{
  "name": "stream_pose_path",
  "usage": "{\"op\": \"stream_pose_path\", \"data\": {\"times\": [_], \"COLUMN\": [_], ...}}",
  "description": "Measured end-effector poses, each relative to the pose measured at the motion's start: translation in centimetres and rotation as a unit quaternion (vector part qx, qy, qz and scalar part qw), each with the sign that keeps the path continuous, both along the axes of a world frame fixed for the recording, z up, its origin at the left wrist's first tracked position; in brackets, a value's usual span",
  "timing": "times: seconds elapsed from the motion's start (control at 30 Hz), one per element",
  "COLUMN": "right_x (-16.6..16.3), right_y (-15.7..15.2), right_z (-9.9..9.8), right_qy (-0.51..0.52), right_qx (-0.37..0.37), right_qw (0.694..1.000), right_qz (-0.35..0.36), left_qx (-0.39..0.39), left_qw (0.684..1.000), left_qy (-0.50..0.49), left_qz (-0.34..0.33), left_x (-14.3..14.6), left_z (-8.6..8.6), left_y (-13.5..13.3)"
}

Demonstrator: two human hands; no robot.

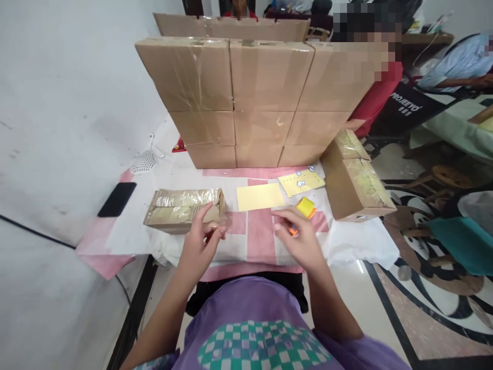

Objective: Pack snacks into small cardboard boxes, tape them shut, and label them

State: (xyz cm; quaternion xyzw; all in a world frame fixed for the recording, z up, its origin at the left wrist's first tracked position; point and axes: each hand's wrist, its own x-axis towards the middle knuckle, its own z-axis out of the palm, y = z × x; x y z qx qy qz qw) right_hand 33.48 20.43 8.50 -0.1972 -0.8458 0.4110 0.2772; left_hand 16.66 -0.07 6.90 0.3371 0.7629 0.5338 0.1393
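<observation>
Yellow paper sheet: lies flat on the cloth, beyond the gap between my hands. On my right hand, thumb and fingers stand apart; on my left hand, they curl close before the taped box, and I cannot tell whether they pinch anything. Caution: a low sweep rightward could knock the yellow-and-orange item. If a forearm drags the loose cloth, the sheet could shift.

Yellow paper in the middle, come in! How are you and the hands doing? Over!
Left hand by low taped box, grip unclear. Right hand fingers parted, partly hiding yellow-and-orange item. Yellow paper flat, nothing on top.
</observation>
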Motion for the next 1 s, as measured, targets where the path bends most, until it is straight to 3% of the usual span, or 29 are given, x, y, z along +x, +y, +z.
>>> {"op": "stream_pose_path", "data": {"times": [0.1, 0.17, 0.23, 0.3, 0.4, 0.47, 0.53, 0.63, 0.73, 0.8, 0.87, 0.93, 1.0], "right_x": [-6.1, -9.7, -12.8, -15.7, -19.9, -22.2, -23.9, -25.3, -25.7, -25.0, -23.2, -20.7, -18.1], "right_y": [-3.7, -4.9, -5.0, -4.4, -3.6, -3.8, -4.5, -4.9, -2.2, 1.3, 4.9, 7.3, 7.8], "right_z": [2.6, 2.8, 2.4, 1.9, 1.2, 0.6, -0.1, -1.2, -1.7, -2.1, -3.1, -5.0, -7.4], "right_qy": [-0.013, -0.038, -0.058, -0.070, -0.098, -0.138, -0.175, -0.176, -0.137, -0.128, -0.133, -0.137, -0.144], "right_qx": [0.047, 0.100, 0.149, 0.172, 0.148, 0.149, 0.191, 0.283, 0.313, 0.286, 0.239, 0.180, 0.118], "right_qw": [0.978, 0.953, 0.941, 0.945, 0.949, 0.935, 0.913, 0.899, 0.931, 0.949, 0.962, 0.974, 0.981], "right_qz": [0.205, 0.282, 0.299, 0.268, 0.260, 0.291, 0.317, 0.285, 0.131, 0.033, -0.005, 0.011, 0.051], "left_qx": [-0.014, -0.047, -0.132, -0.231, -0.278, -0.268, -0.292, -0.355, -0.368, -0.361, -0.362, -0.347, -0.298], "left_qw": [0.998, 0.997, 0.987, 0.962, 0.932, 0.932, 0.934, 0.922, 0.919, 0.920, 0.918, 0.912, 0.908], "left_qy": [0.062, 0.062, 0.038, 0.020, 0.067, 0.116, 0.135, 0.120, 0.114, 0.114, 0.121, 0.164, 0.247], "left_qz": [0.000, 0.028, 0.079, 0.143, 0.224, 0.213, 0.159, 0.091, 0.090, 0.100, 0.109, 0.141, 0.162], "left_x": [0.1, -0.3, -1.1, -2.3, -4.1, -5.0, -5.8, -6.6, -6.9, -6.9, -6.8, -6.9, -7.5], "left_z": [-0.1, -0.1, 0.0, 0.1, 0.0, -0.3, -0.9, -2.2, -3.4, -3.8, -4.0, -4.0, -3.8], "left_y": [-1.1, -2.0, -3.3, -4.7, -6.5, -6.8, -6.3, -5.1, -4.5, -4.7, -5.1, -5.4, -5.4]}}
